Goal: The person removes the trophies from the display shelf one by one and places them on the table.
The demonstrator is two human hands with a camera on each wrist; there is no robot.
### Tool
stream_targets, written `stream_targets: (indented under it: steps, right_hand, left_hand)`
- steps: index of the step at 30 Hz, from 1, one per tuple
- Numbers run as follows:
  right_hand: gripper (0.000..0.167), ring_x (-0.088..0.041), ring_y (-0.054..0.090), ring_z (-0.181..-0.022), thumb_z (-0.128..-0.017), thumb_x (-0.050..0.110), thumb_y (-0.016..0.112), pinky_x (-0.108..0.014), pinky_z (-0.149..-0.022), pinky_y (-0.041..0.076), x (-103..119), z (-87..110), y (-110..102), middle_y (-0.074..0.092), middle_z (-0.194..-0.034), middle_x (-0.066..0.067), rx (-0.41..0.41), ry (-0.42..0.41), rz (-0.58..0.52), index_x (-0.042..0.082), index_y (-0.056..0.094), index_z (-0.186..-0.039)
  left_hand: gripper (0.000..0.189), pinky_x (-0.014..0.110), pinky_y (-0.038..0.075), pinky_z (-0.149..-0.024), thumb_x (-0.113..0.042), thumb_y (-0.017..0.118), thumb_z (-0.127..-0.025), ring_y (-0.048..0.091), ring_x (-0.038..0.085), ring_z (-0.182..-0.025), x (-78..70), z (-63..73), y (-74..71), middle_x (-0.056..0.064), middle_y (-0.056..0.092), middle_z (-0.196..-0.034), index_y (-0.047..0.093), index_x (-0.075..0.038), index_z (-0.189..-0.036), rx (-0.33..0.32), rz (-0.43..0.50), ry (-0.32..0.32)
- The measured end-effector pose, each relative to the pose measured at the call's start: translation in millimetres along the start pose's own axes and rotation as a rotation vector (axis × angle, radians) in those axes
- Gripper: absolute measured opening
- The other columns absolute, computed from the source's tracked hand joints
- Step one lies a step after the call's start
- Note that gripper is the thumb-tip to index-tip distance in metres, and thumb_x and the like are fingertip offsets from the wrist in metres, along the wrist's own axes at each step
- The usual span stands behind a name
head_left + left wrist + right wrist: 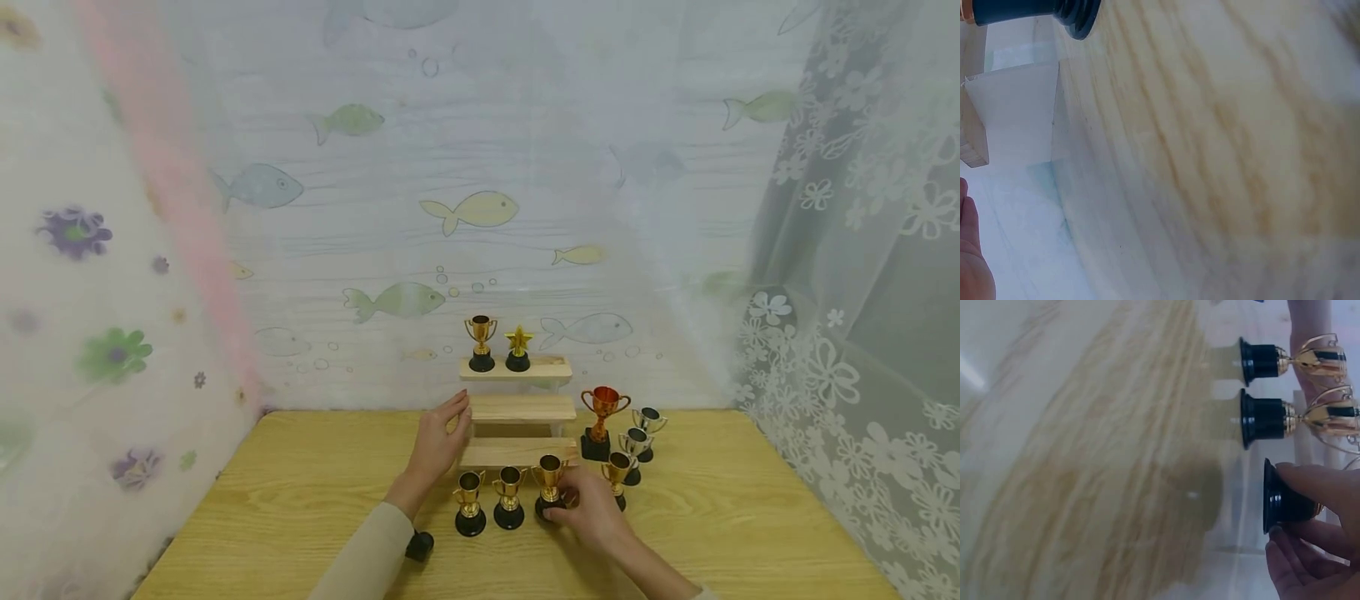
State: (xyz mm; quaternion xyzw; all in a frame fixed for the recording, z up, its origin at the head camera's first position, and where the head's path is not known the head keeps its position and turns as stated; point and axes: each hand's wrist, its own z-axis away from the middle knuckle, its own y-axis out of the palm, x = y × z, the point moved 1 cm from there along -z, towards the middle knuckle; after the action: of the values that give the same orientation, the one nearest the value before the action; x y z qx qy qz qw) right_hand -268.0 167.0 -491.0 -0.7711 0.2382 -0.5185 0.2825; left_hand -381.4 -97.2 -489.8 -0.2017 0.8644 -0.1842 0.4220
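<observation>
My right hand [596, 510] pinches a small gold trophy cup [550, 473] by its black base [1286, 499], thumb on one side and fingers on the other. Two matching gold cups, a middle one [509, 493] and a left one [470, 498], stand upright in a row beside it. At the left end of a three-step wooden display stand [521, 407], my left hand [438, 437] rests with its fingers extended along the edge. On the stand's top step are a gold two-handled cup [481, 340] and a gold star trophy [518, 346].
Right of the stand is a larger bronze-red cup [600, 417] on a square black base. Two silver cups, one behind [649, 429] and one in front [636, 450], stand near another gold cup [619, 475]. A small black object [420, 546] is beside my left sleeve.
</observation>
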Motion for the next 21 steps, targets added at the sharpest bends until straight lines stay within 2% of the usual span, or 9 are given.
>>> stream_targets:
  steps: [9,21]
  right_hand:
    - [0.028,-0.016,0.061,-0.076,-0.071,0.011,0.092,-0.025,-0.064,0.05,-9,3.3,0,0.066,-0.083,0.001,0.085,0.003,-0.056,0.007,0.07,-0.088]
    - [0.029,-0.019,0.064,-0.08,-0.072,0.01,0.09,-0.027,-0.067,0.052,-12,3.2,-2,0.068,-0.086,-0.003,0.134,0.027,-0.078,0.001,0.072,-0.093]
  left_hand:
    - [0.039,0.051,0.042,-0.113,-0.02,0.059,-0.106,0.054,0.035,-0.135,0.4,0.9,0.0,0.018,0.057,-0.145,0.063,0.006,-0.134,-0.006,0.006,-0.002]
    - [0.037,0.05,0.043,-0.112,-0.02,0.059,-0.105,0.054,0.035,-0.135,-1.2,1.1,-0.7,0.017,0.059,-0.144,0.064,0.005,-0.133,-0.012,0.001,0.012]
